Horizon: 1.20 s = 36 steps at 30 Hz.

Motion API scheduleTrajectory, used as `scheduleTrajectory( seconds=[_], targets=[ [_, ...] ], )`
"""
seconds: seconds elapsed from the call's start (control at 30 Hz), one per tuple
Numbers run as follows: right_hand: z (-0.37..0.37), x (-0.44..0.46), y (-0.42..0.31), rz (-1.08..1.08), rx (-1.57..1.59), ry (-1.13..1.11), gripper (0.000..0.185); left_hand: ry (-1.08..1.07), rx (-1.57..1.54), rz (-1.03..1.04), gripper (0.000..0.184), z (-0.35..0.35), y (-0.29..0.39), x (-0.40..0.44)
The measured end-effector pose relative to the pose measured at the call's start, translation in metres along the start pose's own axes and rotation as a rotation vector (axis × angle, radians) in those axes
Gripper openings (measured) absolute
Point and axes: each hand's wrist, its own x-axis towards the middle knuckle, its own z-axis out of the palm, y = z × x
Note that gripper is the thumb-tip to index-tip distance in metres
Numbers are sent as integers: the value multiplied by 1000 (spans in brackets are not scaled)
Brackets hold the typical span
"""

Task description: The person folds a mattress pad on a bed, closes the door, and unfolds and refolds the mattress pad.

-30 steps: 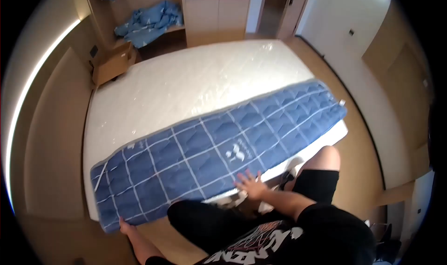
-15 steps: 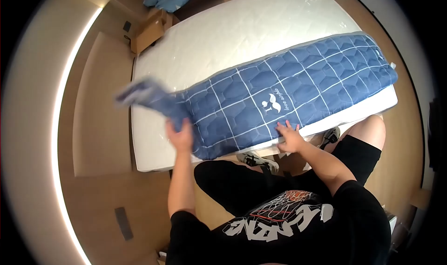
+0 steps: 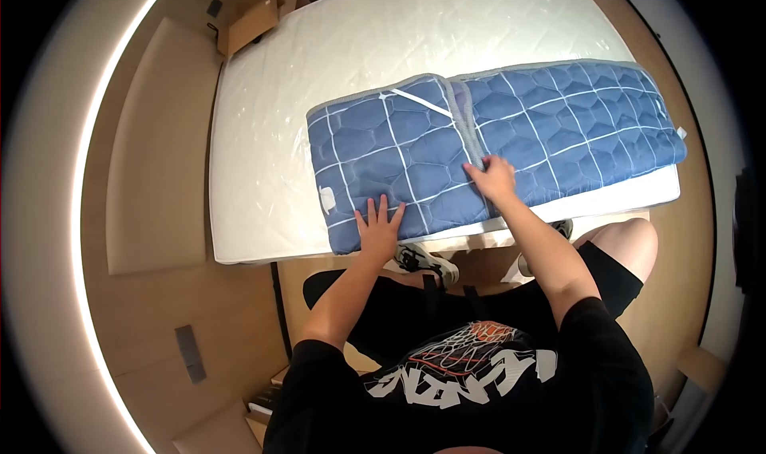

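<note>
A blue quilted mattress pad with white grid lines lies folded along the near side of the mattress. Its left end is doubled over to the right, making a thicker section that ends in a grey bound edge near the middle. A white elastic strap crosses the top of this section. My left hand rests flat on the folded section near its front edge, fingers spread. At the grey edge, my right hand has its fingers curled, with the thumb on the folded end.
The white mattress, under shiny plastic, extends beyond the pad. An open cardboard box stands at the far left corner. A padded headboard panel lines the left wall. My legs and shoes are at the mattress's near edge.
The pad's left end was lifted and blurred in my left hand; now it lies folded over to the right, covering the printed logo. My left hand has let go and pressed down flat.
</note>
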Motion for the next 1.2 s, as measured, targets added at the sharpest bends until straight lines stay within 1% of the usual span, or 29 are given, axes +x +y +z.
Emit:
scheduleTrajectory(
  seconds=[0.1, 0.17, 0.2, 0.23, 0.27, 0.3, 0.33, 0.37, 0.4, 0.43, 0.47, 0.53, 0.63, 0.7, 0.73, 0.8, 0.87, 0.9, 0.93, 0.97, 1.0, 1.03, 1.07, 1.1, 1.13, 1.17, 1.2],
  targets=[
    [42, 48, -10, 142, 218, -66, 58, -41, 20, -19, 71, 2, 1, 3],
    [42, 64, -17, 27, 339, -137, 50, -80, 39, -21, 71, -2, 1, 3],
    [38, 70, -23, -35, 398, -168, 46, -97, -112, -15, 71, -10, -2, 6],
    [9, 59, -41, -53, 413, -83, 38, -116, -265, -9, 71, -23, -8, 6],
    [9, 52, -35, -33, 409, -48, 37, -135, -422, -5, 71, -31, -17, 4],
    [8, 49, -25, -19, 401, -14, 35, 42, -554, -45, 67, -19, -32, 5],
    [12, 51, -10, -6, 395, 17, 34, 195, -689, -164, 60, -17, -50, 11],
    [39, 61, 20, -7, 174, 68, 33, 344, -816, -283, 54, -17, -70, 18],
    [41, 61, 25, 29, 183, 30, 34, 592, -577, -424, 51, -3, -90, 26],
    [42, 60, 26, 65, 191, -6, 35, 475, -571, -754, 54, -15, -101, 31],
    [45, 60, 27, 100, 202, -41, 36, 343, -612, -1041, 59, -12, -115, 37],
    [46, 56, 17, 164, 240, -25, 34, 139, -1333, -1162, 58, 6, -146, 35],
    [50, 62, 13, 224, 371, -35, 31, -185, -1657, -1040, 52, 18, -168, 33],
    [54, 68, 19, 220, 471, -83, 32, -134, -1608, -972, 46, 17, -171, 37],
    [58, 68, 21, 168, 480, -68, 31, -110, -1581, -941, 44, 11, -171, 35],
    [74, 70, 18, 79, 502, -31, 29, 25, -1550, -893, 43, -13, -180, 33],
    [90, 68, 8, -136, 253, -166, 36, 115, -1197, -919, 53, -36, -203, 30],
    [71, 51, -21, -125, 417, -479, 48, 128, -750, -922, 64, -42, -232, 26],
    [50, 34, -52, -61, 548, -791, 61, 247, -464, -852, 71, -11, -280, 18],
    [47, 24, -65, -190, 465, -849, 67, 300, -553, -837, 73, -15, -299, 16],
    [46, 20, -57, -287, 433, -891, 66, 243, -393, -954, 78, -29, -297, 18],
    [38, 21, -42, -381, 384, -934, 65, 177, -264, -1029, 79, -6, -318, 16],
    [10, 32, -26, -322, 359, -1037, 64, 99, -163, -1138, 75, -2, -311, 25],
    [-30, 45, -8, -263, 334, -1141, 63, -18, -99, -1238, 69, -5, -286, 34],
    [-73, 56, 13, -207, 317, -1254, 63, -116, -93, -1275, 64, -15, -248, 46],
    [-125, 66, 36, -50, 239, -1145, 58, -291, -124, -1225, 69, -13, -225, 60],
    [-152, 85, 88, 80, 233, -989, 56, -309, -101, -1182, 71, -1, -198, 77]
  ],
)
